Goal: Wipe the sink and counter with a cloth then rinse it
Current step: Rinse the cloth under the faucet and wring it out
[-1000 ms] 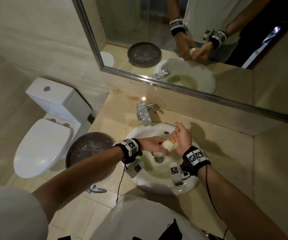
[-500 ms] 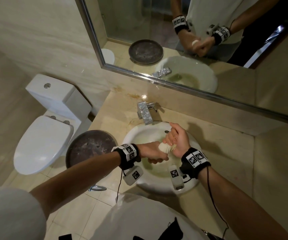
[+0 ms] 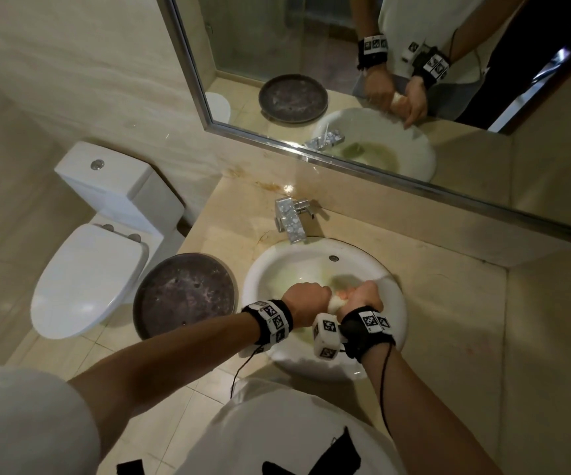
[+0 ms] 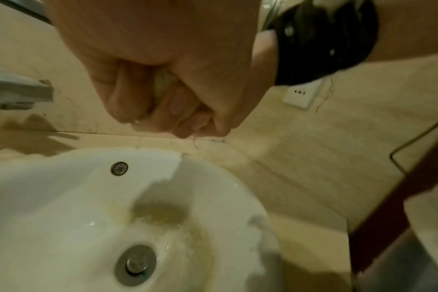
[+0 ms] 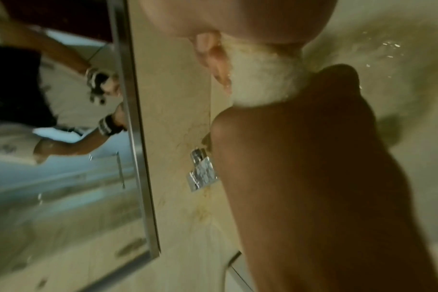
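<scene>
While one cloth [image 3: 335, 302] spans both fists over the white sink [image 3: 270, 269], the head view shows the left hand [image 3: 306, 301] and right hand [image 3: 363, 298] each clenched around an end, with one faucet [image 3: 290, 221] behind and bare counter [image 3: 448, 303] to the right. From the left wrist, curled fingers [image 4: 173, 102] squeeze cloth above one drain [image 4: 136, 261]. From the right wrist, the cloth bulges between both hands beside the mirror [image 5: 63, 138].
</scene>
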Tool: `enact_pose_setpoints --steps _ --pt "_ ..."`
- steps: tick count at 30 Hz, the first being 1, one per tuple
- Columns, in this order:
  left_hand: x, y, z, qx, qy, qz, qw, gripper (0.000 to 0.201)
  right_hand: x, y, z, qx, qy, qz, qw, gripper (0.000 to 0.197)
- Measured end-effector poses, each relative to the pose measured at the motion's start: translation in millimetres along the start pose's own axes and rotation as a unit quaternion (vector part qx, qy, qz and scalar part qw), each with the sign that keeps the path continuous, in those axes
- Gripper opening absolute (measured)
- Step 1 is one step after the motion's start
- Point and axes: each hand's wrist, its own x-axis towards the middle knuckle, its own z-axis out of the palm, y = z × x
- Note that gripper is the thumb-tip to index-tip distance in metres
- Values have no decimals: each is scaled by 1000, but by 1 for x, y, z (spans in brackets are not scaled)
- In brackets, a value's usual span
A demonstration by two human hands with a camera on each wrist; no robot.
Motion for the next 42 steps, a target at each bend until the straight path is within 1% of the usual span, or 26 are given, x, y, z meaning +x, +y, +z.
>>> enact_pose_setpoints --steps 2,3,6,8,9,11,13,15,17,19,20,22,24,25,26,27,28,29,30,31,33,35,37,38,40,42 --pt "-2 0 1 34 4 14 999 15 2 6 -7 -144 -19 -85 986 14" --pt "-3 0 1 44 5 19 999 13 7 13 -8 -167 -24 -113 979 14" --pt "-6 -2 -3 64 13 31 997 14 10 19 -6 -149 -46 -91 984 17" --pt "-8 -4 -7 74 13 41 996 17 14 18 -2 -48 -72 -57 995 14" --pt "-7 -5 -8 78 13 43 996 19 11 17 1 52 -83 -6 995 16" --pt "-7 -9 -10 79 16 48 996 23 16 19 10 198 -70 80 974 20" --pt "-7 -17 -12 73 26 56 995 30 15 17 18 241 -80 102 962 28" --pt "-7 -25 -15 65 34 58 996 37 23 18 24 291 -115 117 943 33" --pt "-2 -37 -17 40 37 40 998 43 27 21 26 330 -163 137 920 35" --pt "6 -51 -16 -22 31 14 999 49 24 21 31 307 -210 138 918 39" --pt "11 -57 -17 -62 20 8 998 52 22 19 35 280 -235 131 921 46" --pt "19 -67 -18 -121 -14 11 993 57 21 15 40 235 -261 134 927 50" --pt "25 -75 -22 -121 -68 41 989 64 27 12 44 190 -263 127 937 35" --pt "30 -81 -27 -106 -98 60 988 69 37 12 46 205 -267 165 927 27" --pt "34 -85 -34 -86 -119 75 986 71 50 14 49 228 -265 172 921 32" --pt "41 -90 -43 -66 -126 89 986 69 59 14 51 223 -245 150 932 41" --pt "46 -94 -53 -60 -113 96 987 62 61 14 49 246 -220 155 931 42" --pt "55 -99 -63 -66 -95 89 989 53 56 13 47 288 -201 167 921 33" --pt "66 -104 -74 -54 -73 85 992 43 57 14 48 256 -197 129 938 21" --pt "75 -108 -83 -20 -48 79 996 34 59 13 50 218 -174 112 954 16" --pt "97 -111 -98 66 5 55 996 27 65 9 52 181 -169 94 964 16" --pt "115 -106 -108 138 -1 36 990 26 68 8 55 114 -201 64 971 16" --pt "128 -102 -113 198 1 49 979 36 70 4 64 54 -206 50 976 16" --pt "133 -101 -115 216 3 58 975 37 71 3 70 50 -201 44 977 16" --pt "147 -100 -119 233 -5 72 970 29 82 1 83 32 -186 9 982 26" --pt "159 -101 -122 237 -31 81 968 22 90 -1 93 -28 -174 -37 984 23"
